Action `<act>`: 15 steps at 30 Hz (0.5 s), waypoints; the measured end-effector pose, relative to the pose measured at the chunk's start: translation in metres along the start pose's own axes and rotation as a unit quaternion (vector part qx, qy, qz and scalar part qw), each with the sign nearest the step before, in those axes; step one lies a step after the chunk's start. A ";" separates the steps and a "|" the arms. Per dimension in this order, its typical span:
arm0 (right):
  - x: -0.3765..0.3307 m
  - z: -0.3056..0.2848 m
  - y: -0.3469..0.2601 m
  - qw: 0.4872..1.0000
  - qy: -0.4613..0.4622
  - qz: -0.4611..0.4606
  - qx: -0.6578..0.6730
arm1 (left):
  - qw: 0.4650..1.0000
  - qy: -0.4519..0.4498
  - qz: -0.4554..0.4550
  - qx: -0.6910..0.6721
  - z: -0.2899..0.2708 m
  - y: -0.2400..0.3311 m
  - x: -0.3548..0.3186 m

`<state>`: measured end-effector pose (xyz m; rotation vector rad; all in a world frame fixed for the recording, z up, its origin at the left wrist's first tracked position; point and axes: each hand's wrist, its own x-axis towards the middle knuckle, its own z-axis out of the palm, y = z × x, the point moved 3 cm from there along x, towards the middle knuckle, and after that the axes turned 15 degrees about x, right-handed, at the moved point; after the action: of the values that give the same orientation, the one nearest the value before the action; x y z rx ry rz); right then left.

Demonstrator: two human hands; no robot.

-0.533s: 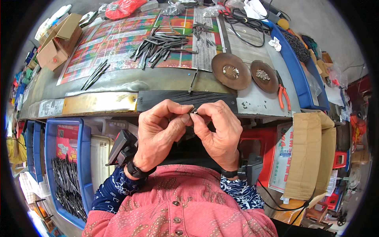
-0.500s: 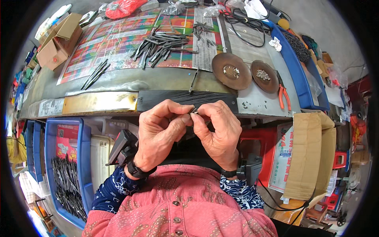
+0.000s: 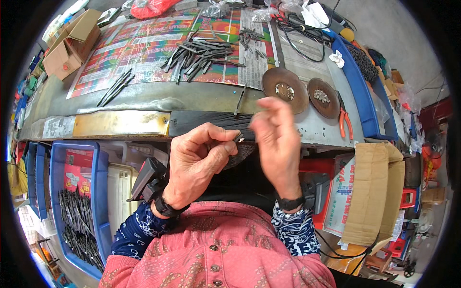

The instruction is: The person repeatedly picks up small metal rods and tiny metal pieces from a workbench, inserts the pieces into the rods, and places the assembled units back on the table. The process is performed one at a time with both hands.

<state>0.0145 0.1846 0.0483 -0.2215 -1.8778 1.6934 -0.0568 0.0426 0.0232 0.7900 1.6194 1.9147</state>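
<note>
Dark thin metal strip pinched in left hand fingertips; right hand blurred, fingers loosely spread, just beside, above workbench edge.

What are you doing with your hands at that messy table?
A person at a workbench pinches a small dark metal piece in the left hand. The right hand is lifted beside it, blurred and open. More metal strips lie piled on the bench, with two round dishes and orange pliers.

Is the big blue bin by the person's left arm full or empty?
Partly full. The blue bin holds a heap of dark metal pieces along its lower part, while red paper shows bare near the top.
</note>
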 end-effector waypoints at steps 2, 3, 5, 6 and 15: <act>0.003 -0.005 -0.002 0.998 0.061 -0.007 0.010 | 1.000 0.003 -0.004 -0.005 -0.003 0.001 0.000; 0.003 0.000 -0.004 0.999 -0.001 -0.032 -0.016 | 1.000 0.006 -0.006 -0.016 -0.004 0.001 0.000; -0.003 0.013 -0.006 0.990 -0.090 -0.085 -0.064 | 1.000 0.017 0.009 -0.016 -0.004 0.001 0.002; -0.004 0.018 -0.006 0.979 -0.127 -0.115 -0.109 | 0.999 0.018 0.015 -0.031 -0.004 0.001 0.003; 0.051 -0.028 -0.014 0.963 -0.073 -0.114 -0.234 | 0.998 0.050 -0.001 0.035 -0.021 0.003 0.014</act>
<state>-0.0080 0.2312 0.0781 -0.0593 -2.2975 1.1224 -0.0811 0.0375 0.0254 0.7316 1.7544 1.9334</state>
